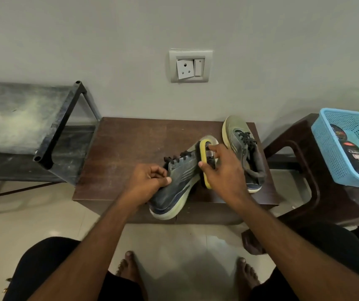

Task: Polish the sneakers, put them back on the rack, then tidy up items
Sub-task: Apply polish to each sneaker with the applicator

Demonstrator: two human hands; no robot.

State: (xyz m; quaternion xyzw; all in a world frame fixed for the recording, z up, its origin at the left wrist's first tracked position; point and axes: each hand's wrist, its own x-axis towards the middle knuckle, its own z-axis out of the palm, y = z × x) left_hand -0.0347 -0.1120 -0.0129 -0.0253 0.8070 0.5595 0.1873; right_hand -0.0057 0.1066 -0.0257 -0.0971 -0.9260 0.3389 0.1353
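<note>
A grey sneaker [175, 187] with black laces and a pale sole lies tilted on its side on the low brown table [122, 153]. My left hand [147, 181] grips it at the collar. My right hand [222, 170] holds a yellow-edged shoe brush [204, 161] pressed against the sneaker's side near the toe. The second grey sneaker [242, 148] rests on the table to the right, toe toward the wall, touching nothing I hold.
A dusty black shoe rack [50, 135] stands at the left of the table. At right, a brown plastic stool [293, 153] carries a blue basket [330, 153] with a black polish bottle [357, 158] inside. A wall socket [190, 66] sits above the table. My bare feet rest on the tiled floor.
</note>
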